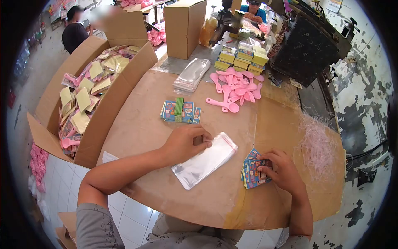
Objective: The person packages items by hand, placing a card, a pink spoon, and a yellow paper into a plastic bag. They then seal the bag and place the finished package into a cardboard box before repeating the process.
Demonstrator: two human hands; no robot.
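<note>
My left hand is closed, thumb and fingertips pinched at the upper edge of a stack of clear plastic bags lying on the table. Under my right hand is a small fanned stack of blue printed cards, with thumb and fingers gripping its right side. Beyond my left hand lies another pile of cards, partly covered by a green folded strip. Pink plastic spoons are heaped farther back.
An open cardboard box full of packed pouches stands at the left. More clear bags, bundled cards and an upright carton sit at the back. Pinkish shreds lie right. Two people are in the background.
</note>
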